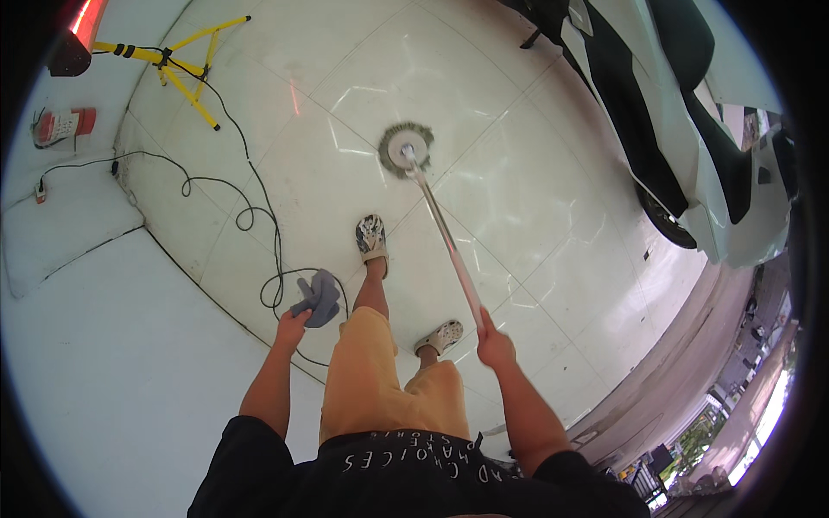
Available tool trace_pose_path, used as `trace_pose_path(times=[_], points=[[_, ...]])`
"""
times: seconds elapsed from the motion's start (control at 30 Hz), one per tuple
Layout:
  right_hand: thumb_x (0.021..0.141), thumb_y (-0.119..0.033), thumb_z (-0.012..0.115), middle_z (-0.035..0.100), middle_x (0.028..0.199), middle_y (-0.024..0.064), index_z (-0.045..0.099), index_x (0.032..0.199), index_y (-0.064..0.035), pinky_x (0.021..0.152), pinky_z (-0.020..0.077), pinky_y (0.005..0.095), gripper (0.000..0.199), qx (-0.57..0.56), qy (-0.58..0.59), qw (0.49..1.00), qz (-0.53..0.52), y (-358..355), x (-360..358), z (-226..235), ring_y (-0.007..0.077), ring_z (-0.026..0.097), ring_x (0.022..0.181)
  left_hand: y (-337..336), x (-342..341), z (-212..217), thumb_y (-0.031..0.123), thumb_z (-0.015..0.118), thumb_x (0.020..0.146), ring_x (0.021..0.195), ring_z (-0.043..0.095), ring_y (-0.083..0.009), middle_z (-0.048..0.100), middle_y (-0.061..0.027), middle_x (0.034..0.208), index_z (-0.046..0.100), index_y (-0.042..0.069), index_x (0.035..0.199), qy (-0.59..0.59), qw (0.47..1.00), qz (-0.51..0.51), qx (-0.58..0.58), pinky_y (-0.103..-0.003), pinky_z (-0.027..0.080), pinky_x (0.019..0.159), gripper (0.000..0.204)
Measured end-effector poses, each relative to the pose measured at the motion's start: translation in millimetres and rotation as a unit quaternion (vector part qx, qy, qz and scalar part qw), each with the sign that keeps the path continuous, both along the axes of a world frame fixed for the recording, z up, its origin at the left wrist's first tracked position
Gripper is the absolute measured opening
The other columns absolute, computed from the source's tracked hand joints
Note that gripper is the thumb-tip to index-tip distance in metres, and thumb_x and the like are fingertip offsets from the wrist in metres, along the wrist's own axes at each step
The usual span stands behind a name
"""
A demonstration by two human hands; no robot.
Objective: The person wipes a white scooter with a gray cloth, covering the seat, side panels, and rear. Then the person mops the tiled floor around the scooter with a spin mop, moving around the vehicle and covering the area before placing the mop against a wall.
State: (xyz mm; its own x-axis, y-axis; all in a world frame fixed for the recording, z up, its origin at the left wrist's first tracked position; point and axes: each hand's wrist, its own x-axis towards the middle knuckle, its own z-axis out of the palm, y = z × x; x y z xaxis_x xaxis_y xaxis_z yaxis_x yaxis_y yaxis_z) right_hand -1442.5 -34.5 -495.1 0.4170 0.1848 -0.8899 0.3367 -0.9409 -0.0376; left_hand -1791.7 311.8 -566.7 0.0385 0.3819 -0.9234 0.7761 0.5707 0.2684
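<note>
My right hand [496,345] is wrapped round the upper part of a spin mop's pole [451,246]. The pole slants forward and left to a round mop head [406,149], a pale disc with a grey-green fringe that rests on the tiled floor [518,198]. My left hand [294,326], held out at my left side, grips a bunched grey cloth [319,300] that hangs above the floor. Its fingers are partly hidden by the cloth.
A black cable [275,226] loops across the floor at left, passing near my feet. A yellow tripod stand [203,73] holds a glowing red lamp [84,24]. A white-and-black motor scooter [682,112] stands at right. A white wall [112,345] borders the left.
</note>
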Motion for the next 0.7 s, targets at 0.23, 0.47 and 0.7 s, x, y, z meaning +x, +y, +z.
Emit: trace_pose_path(times=[0.23,0.47,0.7], points=[[0.074,-0.014,0.068,0.069,0.099,0.0252,0.056,0.127,0.0012,0.085,0.0525,0.0457,0.056,-0.085,0.07,0.945,-0.308,-176,-139,143,0.0398,0.068,0.096,11,-24,36,0.023,0.068,0.086,0.087,0.065,-0.0188,0.071,-0.0108,0.096,0.068,-0.002,0.108,0.005,0.981,-0.191,0.041,-0.033,0.049,0.08,0.033],[0.073,-0.008,0.073,0.069,0.102,0.0209,0.06,0.116,0.0023,0.086,0.0518,0.0399,0.046,-0.022,-0.003,0.906,-0.422,-141,-165,241,0.0334,0.068,0.099,53,35,42,0.023,0.07,0.085,0.089,0.066,-0.0201,0.072,-0.0118,0.097,0.068,-0.005,0.108,-0.009,0.969,-0.245,-0.009,-0.033,0.05,0.082,0.036],[0.094,-0.024,0.061,0.066,0.111,0.0265,0.037,0.15,-0.0152,0.091,0.0502,0.0435,0.062,0.082,0.003,0.86,-0.503,-41,-90,119,0.0384,0.065,0.105,127,98,75,0.021,0.07,0.086,0.077,0.061,-0.0151,0.068,-0.007,0.087,0.069,-0.002,0.104,-0.049,0.962,-0.269,0.002,-0.03,0.048,0.071,0.029]])
